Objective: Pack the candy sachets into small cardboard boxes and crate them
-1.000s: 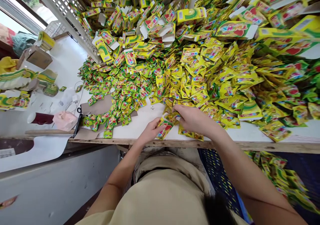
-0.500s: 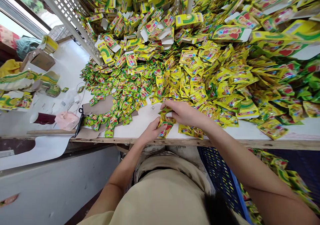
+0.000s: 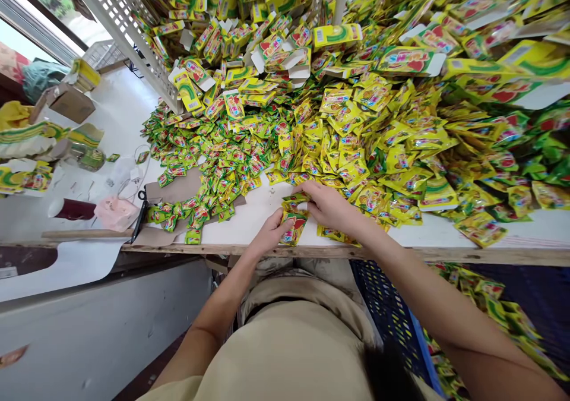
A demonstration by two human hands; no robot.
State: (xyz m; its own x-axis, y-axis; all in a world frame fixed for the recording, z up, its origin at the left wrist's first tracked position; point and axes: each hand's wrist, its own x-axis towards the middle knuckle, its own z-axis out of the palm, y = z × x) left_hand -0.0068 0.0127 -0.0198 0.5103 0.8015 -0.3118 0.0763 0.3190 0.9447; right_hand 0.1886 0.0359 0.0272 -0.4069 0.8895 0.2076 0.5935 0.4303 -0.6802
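Packet [image 3: 294,229] pinched in the left hand [image 3: 267,236], another packet [image 3: 291,201] in the right hand's [image 3: 328,207] grip: best handled lightly, without creasing either.

Looks like a small packing workshop, going by bulk heaps of small printed sachets [image 3: 338,145] mixed with printed cartons [image 3: 337,34] on a long white worktable [image 3: 122,101] with a raw wooden edge [image 3: 231,250]. Also to go on: a white perforated crate [image 3: 124,30] up top, a blue plastic crate [image 3: 387,300] below table level, more sachets beside it. Daylit from a window [image 3: 27,24] at upper left.
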